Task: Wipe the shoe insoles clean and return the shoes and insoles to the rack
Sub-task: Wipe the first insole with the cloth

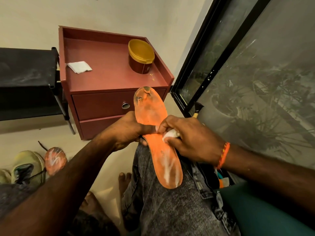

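An orange insole [154, 120] with white smears lies along my right thigh, toe end pointing away from me. My left hand [127, 132] grips its left edge at the middle. My right hand [189, 138] pinches a small white wad of wipe [170, 134] and presses it on the insole's middle. A second orange insole [54, 159] lies on the floor at the left, beside a pale green shoe [28, 165]. The black shoe rack [27, 82] stands at the far left.
A red bedside cabinet [109, 97] stands ahead, with a yellow-lidded tub [141, 56] and a folded white wipe [79, 66] on top. A dark-framed window [221, 65] fills the right side. My bare feet [124, 181] rest on the floor below.
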